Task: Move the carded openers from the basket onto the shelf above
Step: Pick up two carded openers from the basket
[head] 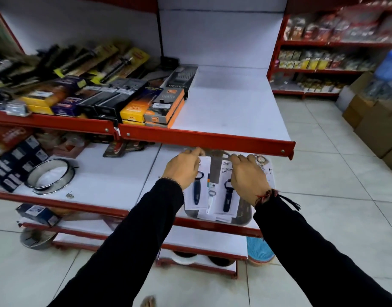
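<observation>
White carded openers point(212, 191) with dark handles lie overlapping in the grey basket point(243, 214), below the half-bare shelf point(230, 111).

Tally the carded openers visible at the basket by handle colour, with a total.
Dark-handled openers: 2, one under the left hand, one under the right hand
White-handled opener: 1, between them
Total: 3 visible; the hands may hide more.

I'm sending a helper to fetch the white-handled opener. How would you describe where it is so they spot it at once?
Find the red-edged shelf that is bare on its right half; directly beneath it sits a grey basket of carded openers. The white-handled opener lies in the middle, between two cards with dark-handled ones.
</observation>
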Demonstrator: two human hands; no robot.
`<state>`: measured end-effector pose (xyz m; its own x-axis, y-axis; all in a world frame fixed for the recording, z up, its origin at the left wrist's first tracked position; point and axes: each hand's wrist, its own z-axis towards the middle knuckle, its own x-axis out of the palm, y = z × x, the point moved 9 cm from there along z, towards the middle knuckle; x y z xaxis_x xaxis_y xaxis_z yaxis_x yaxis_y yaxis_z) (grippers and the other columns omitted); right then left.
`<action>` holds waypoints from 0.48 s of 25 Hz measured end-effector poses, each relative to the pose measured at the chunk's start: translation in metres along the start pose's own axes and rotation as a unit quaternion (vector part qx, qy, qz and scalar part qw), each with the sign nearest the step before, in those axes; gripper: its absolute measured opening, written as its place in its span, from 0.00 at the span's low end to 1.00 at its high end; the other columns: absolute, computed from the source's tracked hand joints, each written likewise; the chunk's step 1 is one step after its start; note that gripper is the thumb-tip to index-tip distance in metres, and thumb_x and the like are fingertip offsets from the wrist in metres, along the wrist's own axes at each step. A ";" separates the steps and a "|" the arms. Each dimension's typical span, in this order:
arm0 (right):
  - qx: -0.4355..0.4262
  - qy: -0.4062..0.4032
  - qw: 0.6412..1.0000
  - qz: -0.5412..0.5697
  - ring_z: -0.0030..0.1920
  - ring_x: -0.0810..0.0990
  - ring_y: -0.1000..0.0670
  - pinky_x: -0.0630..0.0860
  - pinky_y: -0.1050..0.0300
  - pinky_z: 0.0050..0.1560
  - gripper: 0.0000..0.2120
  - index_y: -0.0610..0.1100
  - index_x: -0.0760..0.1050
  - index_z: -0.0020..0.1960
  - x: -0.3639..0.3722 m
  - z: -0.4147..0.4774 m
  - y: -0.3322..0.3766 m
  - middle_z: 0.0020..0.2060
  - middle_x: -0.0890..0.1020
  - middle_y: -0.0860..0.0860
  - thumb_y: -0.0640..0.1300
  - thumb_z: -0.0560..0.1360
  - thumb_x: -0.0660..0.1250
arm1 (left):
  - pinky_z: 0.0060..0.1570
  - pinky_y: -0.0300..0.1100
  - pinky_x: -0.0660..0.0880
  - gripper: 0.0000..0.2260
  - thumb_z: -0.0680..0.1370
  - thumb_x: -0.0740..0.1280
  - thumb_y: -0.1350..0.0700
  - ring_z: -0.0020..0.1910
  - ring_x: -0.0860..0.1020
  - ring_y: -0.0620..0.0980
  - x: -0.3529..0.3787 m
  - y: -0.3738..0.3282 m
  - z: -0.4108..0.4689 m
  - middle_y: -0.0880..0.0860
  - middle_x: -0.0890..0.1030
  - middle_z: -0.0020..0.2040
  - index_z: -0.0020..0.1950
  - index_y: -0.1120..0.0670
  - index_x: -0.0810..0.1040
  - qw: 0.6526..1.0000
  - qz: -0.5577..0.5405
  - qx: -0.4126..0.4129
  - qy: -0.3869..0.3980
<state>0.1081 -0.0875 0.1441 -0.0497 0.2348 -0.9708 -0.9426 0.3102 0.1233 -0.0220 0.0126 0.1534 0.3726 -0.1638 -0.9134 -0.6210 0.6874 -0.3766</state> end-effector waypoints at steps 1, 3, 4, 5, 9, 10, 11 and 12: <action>-0.011 -0.025 1.000 0.002 0.58 0.70 0.40 0.71 0.50 0.50 0.22 0.39 0.69 0.66 -0.020 0.000 0.006 0.56 0.79 0.42 0.35 0.73 0.55 | 0.49 0.50 0.78 0.13 0.83 0.56 0.58 0.53 0.80 0.58 -0.016 -0.005 -0.002 0.55 0.81 0.58 0.65 0.49 0.72 1.000 -0.008 0.007 -0.015; -0.031 -0.076 0.997 0.003 0.53 0.71 0.41 0.68 0.52 0.46 0.18 0.39 0.71 0.62 -0.063 0.002 0.016 0.50 0.79 0.43 0.35 0.74 0.56 | 0.50 0.53 0.79 0.12 0.83 0.56 0.57 0.53 0.80 0.58 -0.050 -0.016 -0.002 0.55 0.81 0.56 0.65 0.49 0.73 0.999 -0.018 0.023 -0.042; -0.038 -0.096 0.995 0.003 0.52 0.71 0.41 0.67 0.52 0.44 0.16 0.39 0.72 0.61 -0.083 0.004 0.019 0.49 0.79 0.43 0.35 0.74 0.55 | 0.49 0.54 0.79 0.12 0.84 0.56 0.57 0.52 0.80 0.58 -0.068 -0.022 -0.001 0.55 0.81 0.54 0.64 0.49 0.73 0.998 -0.019 0.032 -0.056; -0.042 -0.114 0.993 0.008 0.52 0.71 0.40 0.67 0.51 0.42 0.15 0.39 0.72 0.60 -0.103 0.008 0.022 0.48 0.79 0.43 0.35 0.75 0.55 | 0.48 0.54 0.79 0.12 0.84 0.56 0.57 0.49 0.80 0.59 -0.086 -0.028 0.002 0.56 0.81 0.51 0.64 0.49 0.73 0.996 -0.019 0.042 -0.071; -0.040 -0.189 0.981 0.037 0.53 0.71 0.39 0.65 0.51 0.40 0.14 0.39 0.70 0.59 -0.172 0.043 0.021 0.48 0.79 0.42 0.36 0.76 0.54 | 0.51 0.50 0.77 0.11 0.83 0.58 0.59 0.51 0.80 0.58 -0.156 -0.046 0.034 0.58 0.81 0.53 0.64 0.50 0.74 0.989 -0.024 0.074 -0.127; -0.037 -0.204 0.978 0.036 0.53 0.71 0.39 0.65 0.51 0.40 0.14 0.39 0.70 0.60 -0.185 0.056 0.018 0.48 0.79 0.42 0.36 0.76 0.54 | 0.53 0.50 0.77 0.11 0.83 0.58 0.59 0.53 0.80 0.59 -0.171 -0.048 0.048 0.58 0.81 0.55 0.64 0.51 0.74 0.988 -0.015 0.073 -0.137; -0.033 -0.215 0.975 0.034 0.54 0.71 0.39 0.65 0.51 0.40 0.14 0.39 0.70 0.60 -0.194 0.071 0.016 0.48 0.79 0.41 0.37 0.77 0.53 | 0.53 0.50 0.76 0.12 0.83 0.58 0.59 0.54 0.79 0.60 -0.184 -0.047 0.064 0.59 0.81 0.56 0.64 0.51 0.74 0.987 -0.004 0.069 -0.144; -0.026 -0.223 0.974 0.032 0.54 0.71 0.38 0.65 0.50 0.39 0.14 0.38 0.70 0.60 -0.200 0.088 0.012 0.48 0.79 0.41 0.37 0.76 0.53 | 0.53 0.50 0.76 0.13 0.83 0.58 0.60 0.55 0.79 0.60 -0.194 -0.046 0.081 0.60 0.82 0.56 0.64 0.51 0.75 0.987 0.006 0.064 -0.145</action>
<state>0.1355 -0.0498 0.3583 0.0282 0.6320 -0.7745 -0.9585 0.2369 0.1584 -0.0092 0.0701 0.3604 0.5597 0.0420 -0.8276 -0.5416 0.7744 -0.3271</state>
